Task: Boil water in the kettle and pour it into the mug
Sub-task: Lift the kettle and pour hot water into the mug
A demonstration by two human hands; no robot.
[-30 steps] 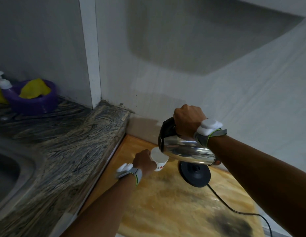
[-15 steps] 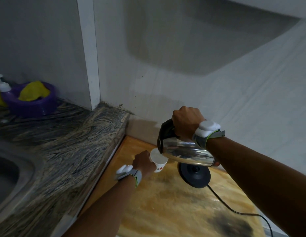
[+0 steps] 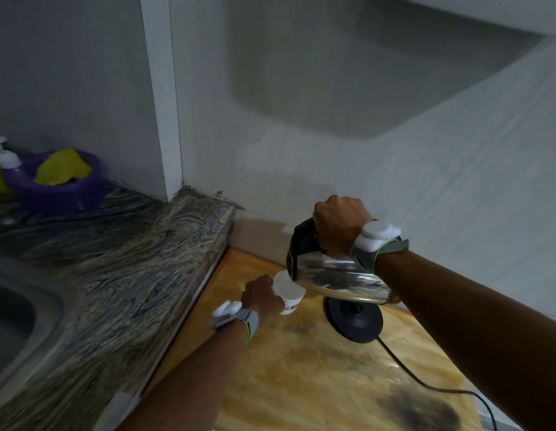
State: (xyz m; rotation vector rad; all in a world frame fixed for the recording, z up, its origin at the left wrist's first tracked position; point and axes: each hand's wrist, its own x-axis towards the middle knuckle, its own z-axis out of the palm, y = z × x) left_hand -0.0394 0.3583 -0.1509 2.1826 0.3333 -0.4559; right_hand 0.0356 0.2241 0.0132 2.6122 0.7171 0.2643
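Steel round kettle (image 3: pixel 338 276) tips a little lower than a second ago, its spout over the white printed mug (image 3: pixel 288 293).
Right hand (image 3: pixel 340 223) grips the handle, left hand (image 3: pixel 261 295) holds the mug above the orange tabletop (image 3: pixel 317 384); pouring seems underway.

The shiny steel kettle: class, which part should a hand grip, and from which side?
Grip the black handle from above, as the right hand does: it arches over the shiny steel kettle, away from hot metal, letting the spout tip toward the white mug.
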